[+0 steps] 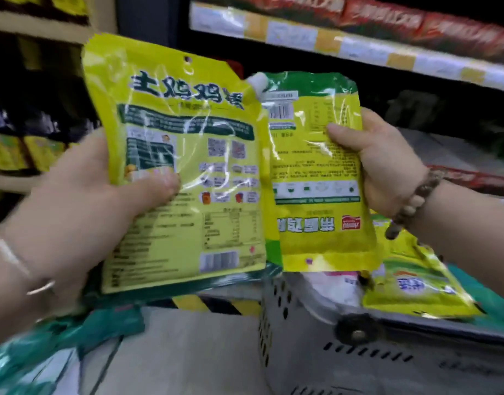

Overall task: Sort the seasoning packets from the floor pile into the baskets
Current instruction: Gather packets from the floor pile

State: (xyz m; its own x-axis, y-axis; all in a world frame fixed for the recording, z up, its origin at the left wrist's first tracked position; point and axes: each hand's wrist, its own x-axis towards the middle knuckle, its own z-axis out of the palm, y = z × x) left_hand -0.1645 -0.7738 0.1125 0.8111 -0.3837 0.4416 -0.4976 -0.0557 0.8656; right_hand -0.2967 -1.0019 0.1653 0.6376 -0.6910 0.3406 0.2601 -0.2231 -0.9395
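My left hand point(82, 201) grips a large yellow seasoning packet point(188, 155) by its left edge, thumb on the printed back, held upright in front of me. My right hand point(387, 169) holds a smaller yellow-and-green packet point(316, 172) upside down by its right edge, thumb across it. The two packets overlap slightly in the middle. Below the right hand stands a grey perforated basket point(316, 346) with a yellow-green packet point(410, 283) lying in it, along with something white.
Teal packets point(54, 343) lie at the lower left on the pale floor point(188, 354). Store shelves point(359, 47) with red and yellow goods run behind. A black-and-yellow striped strip point(205, 303) marks the shelf base.
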